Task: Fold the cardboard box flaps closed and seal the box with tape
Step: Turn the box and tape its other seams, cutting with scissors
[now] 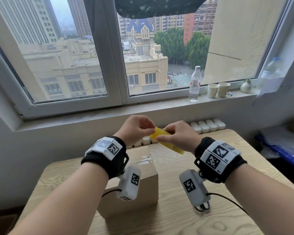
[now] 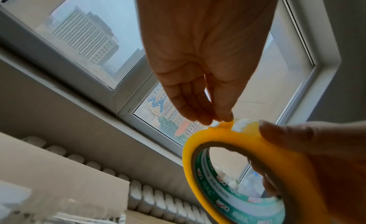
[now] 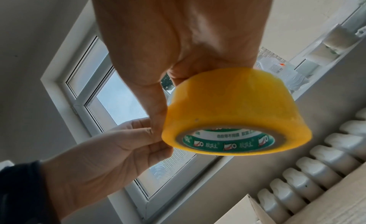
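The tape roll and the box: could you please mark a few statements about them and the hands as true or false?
1. The right hand grips the yellow tape roll. True.
2. The left hand rests flat on the cardboard box. False: it pinches the tape's end at the roll.
3. The roll lies on the table. False: it is held above it.
4. A water bottle stands on the windowsill. True.

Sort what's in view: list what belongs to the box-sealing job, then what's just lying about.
For the job:
- yellow tape roll, held in the right hand
- tape end, pinched by the left hand
- cardboard box

Lying about:
- water bottle
- two paper cups
- small white vase
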